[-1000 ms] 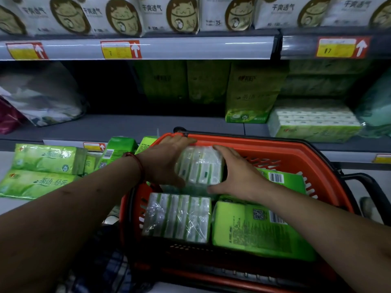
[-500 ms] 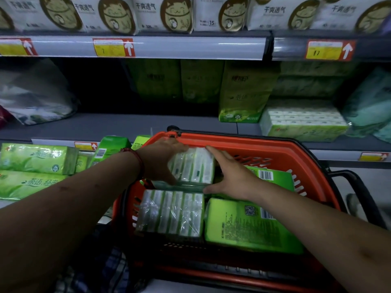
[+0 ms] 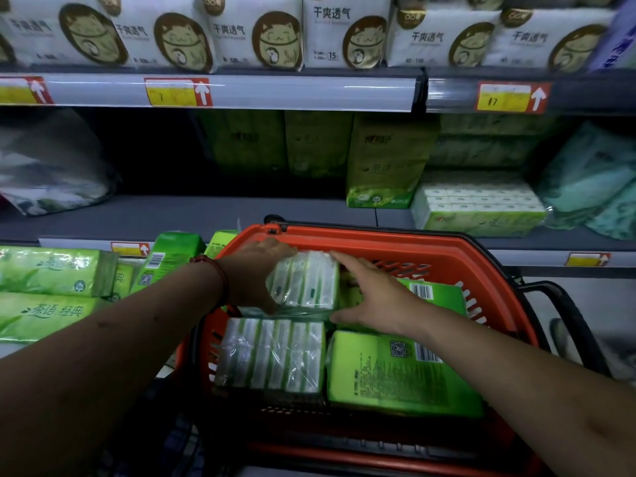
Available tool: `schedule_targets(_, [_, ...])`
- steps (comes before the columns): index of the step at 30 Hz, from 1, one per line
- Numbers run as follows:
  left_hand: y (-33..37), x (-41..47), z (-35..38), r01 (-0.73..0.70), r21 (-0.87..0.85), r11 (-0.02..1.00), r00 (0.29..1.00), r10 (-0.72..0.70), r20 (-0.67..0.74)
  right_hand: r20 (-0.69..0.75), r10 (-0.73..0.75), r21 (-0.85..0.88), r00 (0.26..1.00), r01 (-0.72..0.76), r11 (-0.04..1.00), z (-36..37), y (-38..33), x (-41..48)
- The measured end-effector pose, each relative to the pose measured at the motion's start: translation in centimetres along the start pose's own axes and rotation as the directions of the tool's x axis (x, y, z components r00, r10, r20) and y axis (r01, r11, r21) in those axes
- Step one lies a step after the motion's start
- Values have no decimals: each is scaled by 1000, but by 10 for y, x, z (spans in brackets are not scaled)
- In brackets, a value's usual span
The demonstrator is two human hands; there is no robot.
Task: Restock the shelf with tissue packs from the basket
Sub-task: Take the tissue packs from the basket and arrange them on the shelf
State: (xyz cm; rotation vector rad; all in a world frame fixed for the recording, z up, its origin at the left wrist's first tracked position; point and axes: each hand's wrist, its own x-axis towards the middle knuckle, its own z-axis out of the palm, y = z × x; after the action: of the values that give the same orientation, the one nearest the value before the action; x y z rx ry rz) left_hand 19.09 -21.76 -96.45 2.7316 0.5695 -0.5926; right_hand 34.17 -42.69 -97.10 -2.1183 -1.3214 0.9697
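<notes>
Head view: left hand (image 3: 256,273) grips the clear-wrapped white-and-green tissue pack (image 3: 306,282) near the far left corner of the orange plastic basket (image 3: 430,249), fingers over its top, thumb at its near edge; right hand (image 3: 375,297) lies spread, straight-fingered, against the pack's right side.

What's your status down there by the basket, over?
Left hand grips the clear-wrapped tissue pack; right hand flat against its side, fingers straight. Pack in the orange basket, not yet shelved. Basket's far rim between pack and grey shelf.
</notes>
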Motion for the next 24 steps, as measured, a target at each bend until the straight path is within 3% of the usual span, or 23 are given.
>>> schedule_targets(4, [5,-6,0,33,57,998,998,-36,52,-9,-25,-52,1000,25,998,8,-4,5])
schedule_targets(15, [-3,2,-12,2,115,993,999,3,-43,-71,11,22,997,-10,1000,-2,-7,21])
schedule_targets(20, [-1,-24,-55,-33,-18,999,980,29,-198,-156,-40,173,987,67,983,-38,-25,17])
schedule_targets(24, [4,-63,-94,-104,-192,976,919,21,-394,-261,-121,290,958,197,936,-75,-51,4])
